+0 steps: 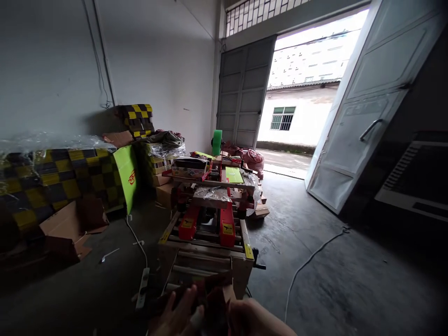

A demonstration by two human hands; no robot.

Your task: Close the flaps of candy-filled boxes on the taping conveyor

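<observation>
At the bottom edge my left hand (177,311) and my right hand (257,318) both hold a brown cardboard piece (214,293) in front of me. Left fingers lie along its left side, partly curled; the right hand grips its right side. Just beyond stands a carton-sealing machine (209,233) with steel rollers and red side belts. A green tape roll (217,142) sits at its far end.
Yellow-and-black wrapped stacks (56,179) line the left wall, with open cardboard boxes (70,228) on the floor. A power strip (142,287) and cables (308,259) lie on the concrete. The large grey doors (357,107) stand open to the street.
</observation>
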